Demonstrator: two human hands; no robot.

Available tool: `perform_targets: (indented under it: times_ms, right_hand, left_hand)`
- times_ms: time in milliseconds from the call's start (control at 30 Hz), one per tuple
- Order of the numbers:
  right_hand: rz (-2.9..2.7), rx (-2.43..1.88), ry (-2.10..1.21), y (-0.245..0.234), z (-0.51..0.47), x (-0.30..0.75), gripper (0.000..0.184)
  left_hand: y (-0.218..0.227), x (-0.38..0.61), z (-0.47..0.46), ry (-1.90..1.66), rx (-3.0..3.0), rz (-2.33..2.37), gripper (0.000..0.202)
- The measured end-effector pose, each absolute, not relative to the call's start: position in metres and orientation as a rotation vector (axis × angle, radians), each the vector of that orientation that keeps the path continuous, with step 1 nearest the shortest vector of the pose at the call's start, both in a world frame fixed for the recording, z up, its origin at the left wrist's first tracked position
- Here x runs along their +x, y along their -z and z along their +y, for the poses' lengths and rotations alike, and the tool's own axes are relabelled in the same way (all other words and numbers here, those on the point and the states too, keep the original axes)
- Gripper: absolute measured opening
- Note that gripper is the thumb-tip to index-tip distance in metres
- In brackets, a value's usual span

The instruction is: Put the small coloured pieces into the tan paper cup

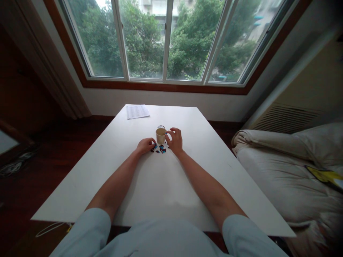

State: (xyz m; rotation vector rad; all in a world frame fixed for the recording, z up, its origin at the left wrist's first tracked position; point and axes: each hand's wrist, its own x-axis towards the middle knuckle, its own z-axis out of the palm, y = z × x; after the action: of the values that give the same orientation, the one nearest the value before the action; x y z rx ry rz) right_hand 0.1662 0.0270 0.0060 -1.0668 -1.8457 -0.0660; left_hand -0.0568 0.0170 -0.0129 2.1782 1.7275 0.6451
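Observation:
A beige paper cup [161, 137] stands upright on the white table. Just in front of it lies a loose pile of small blue and dark-red pieces [162, 149], too small to name for certain. My right hand [175, 140] is at the cup's right rim, thumb and forefinger pinched on a small blue piece [166, 133]. Left of the cup, my left hand [146, 145] rests low at the pile's edge. Its fingers are curled together against a few pieces; what they grip is partly hidden.
Printed paper sheets [137, 111] lie at the table's far left corner. Behind the cup is a small clear ring-shaped item [161, 126]. A cushioned sofa [268, 171] stands to the right of the white table [163, 196], and a window is beyond it.

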Motion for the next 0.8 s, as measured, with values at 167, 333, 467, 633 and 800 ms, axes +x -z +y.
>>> perform_targets:
  times_ms: [167,333,467,633,800]
  right_hand:
    - [-1.868,-1.066,0.056,-0.005,0.026,0.162,0.022]
    - [-1.827,-1.084,0.028,-0.006,0.025,0.16,0.021]
    - [-1.779,-1.077,-0.014,-0.008,0.023,0.157,0.02]
    - [-1.743,-1.064,-0.027,-0.009,0.021,0.152,0.019]
    - [-1.739,-1.095,-0.009,-0.008,0.022,0.151,0.017]
  left_hand:
    - [0.012,-0.053,0.014,-0.659,2.157,1.781,0.024]
    - [0.014,-0.052,0.014,-0.658,2.153,1.794,0.023]
    - [0.012,-0.05,0.012,-0.64,2.142,1.814,0.023]
    - [0.012,-0.05,0.012,-0.652,2.157,1.813,0.023]
    - [0.017,-0.052,0.015,-0.678,2.179,1.788,0.023]
